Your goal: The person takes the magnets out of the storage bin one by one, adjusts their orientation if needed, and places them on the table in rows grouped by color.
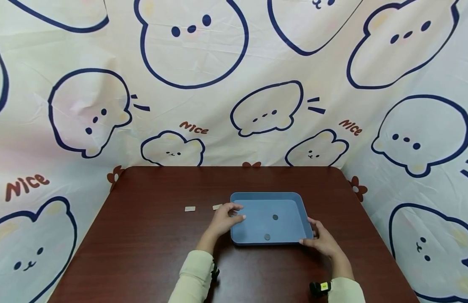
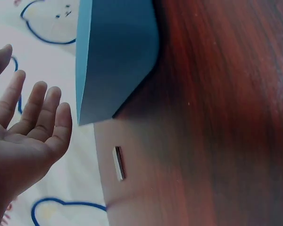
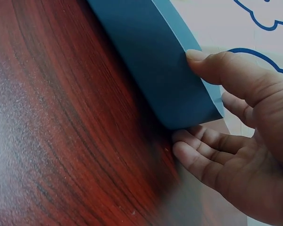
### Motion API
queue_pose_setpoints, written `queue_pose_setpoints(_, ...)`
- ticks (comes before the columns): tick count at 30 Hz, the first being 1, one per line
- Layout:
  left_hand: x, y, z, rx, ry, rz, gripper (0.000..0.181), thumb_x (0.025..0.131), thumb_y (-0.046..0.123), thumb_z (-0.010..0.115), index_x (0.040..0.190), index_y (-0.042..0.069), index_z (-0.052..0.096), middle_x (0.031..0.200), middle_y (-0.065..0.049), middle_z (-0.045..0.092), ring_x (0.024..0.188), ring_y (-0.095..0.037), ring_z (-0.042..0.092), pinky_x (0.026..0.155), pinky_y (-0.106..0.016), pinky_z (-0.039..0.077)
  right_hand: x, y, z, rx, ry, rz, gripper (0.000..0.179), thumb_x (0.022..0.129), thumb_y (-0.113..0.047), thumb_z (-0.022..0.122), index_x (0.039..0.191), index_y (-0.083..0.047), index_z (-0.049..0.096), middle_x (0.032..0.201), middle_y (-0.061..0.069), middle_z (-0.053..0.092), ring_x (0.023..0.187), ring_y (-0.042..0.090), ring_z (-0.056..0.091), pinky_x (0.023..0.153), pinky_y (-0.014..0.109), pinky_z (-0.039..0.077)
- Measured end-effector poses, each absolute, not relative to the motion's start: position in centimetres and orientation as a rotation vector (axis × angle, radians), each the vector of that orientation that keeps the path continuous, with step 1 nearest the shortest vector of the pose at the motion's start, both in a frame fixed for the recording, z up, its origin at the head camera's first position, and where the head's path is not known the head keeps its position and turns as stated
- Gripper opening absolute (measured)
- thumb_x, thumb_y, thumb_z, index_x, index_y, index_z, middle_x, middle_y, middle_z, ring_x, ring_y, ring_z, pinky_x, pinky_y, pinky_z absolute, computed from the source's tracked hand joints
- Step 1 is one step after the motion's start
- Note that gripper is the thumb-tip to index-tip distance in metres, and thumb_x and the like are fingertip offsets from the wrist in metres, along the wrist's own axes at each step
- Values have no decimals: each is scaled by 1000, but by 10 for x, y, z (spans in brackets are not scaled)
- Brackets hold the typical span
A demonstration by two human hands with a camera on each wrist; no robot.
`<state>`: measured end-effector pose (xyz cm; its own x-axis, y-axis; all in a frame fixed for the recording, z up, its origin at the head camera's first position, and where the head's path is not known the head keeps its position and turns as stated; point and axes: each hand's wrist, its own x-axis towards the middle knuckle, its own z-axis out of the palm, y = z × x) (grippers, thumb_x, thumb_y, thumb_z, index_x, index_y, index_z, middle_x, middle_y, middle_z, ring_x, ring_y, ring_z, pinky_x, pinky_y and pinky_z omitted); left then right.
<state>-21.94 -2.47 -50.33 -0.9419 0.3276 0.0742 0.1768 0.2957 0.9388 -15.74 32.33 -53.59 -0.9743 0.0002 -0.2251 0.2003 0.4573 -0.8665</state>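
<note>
A shallow blue tray lies on the table, with a dark round coin-like disc and a greyer one inside it. My right hand holds the tray's near right corner. In the right wrist view, the thumb of that hand is on the rim and its fingers are at the corner's lower edge. At the tray's left side is my left hand, its fingers loosely bent over the rim. Nothing shows in the left hand in the left wrist view, where it appears apart from the tray wall.
Left of the tray lie two small pale flat blocks, one block farther out and another block partly behind my left hand. The brown wooden table ends at a printed cloth backdrop.
</note>
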Motion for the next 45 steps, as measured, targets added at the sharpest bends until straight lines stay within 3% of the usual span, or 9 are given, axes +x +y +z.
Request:
queue_pose_setpoints(14,-230,0,-492,647,2432,1599,28,83,17,72,109,8,67,111,-7,59,102,-34,54,76,-37,48,-158,326,-532,174,2581,-1423,93,74,-24,80,146,-8,23,127,26,42,97,30,51,74,38,45)
queue_pose_setpoints(24,-234,10,-498,530,2327,1675,29,84,20,71,111,10,66,117,-15,57,105,-34,52,75,-36,47,-157,325,-534,178,2554,-1458,93,74,-23,80,146,-8,23,124,25,45,99,31,53,76,40,45)
queue_pose_setpoints(31,-235,20,-505,530,2290,1725,31,84,18,71,112,6,65,116,-19,57,98,-31,55,73,-34,49,-156,326,-532,157,2538,-1474,92,75,-22,79,146,-8,22,124,25,45,100,31,53,78,41,46)
queue_pose_setpoints(40,-228,34,-521,432,2224,1743,40,84,20,71,119,4,62,118,-16,56,99,-26,55,76,-37,48,-154,323,-531,177,2532,-1484,89,76,-16,78,145,-7,22,118,24,49,96,29,57,76,40,47)
queue_pose_setpoints(45,-229,41,-518,411,2217,1733,36,84,21,71,118,10,63,119,-15,56,99,-24,54,76,-36,47,-156,321,-535,190,2519,-1507,89,76,-15,78,145,-7,22,117,24,49,94,28,57,76,39,47)
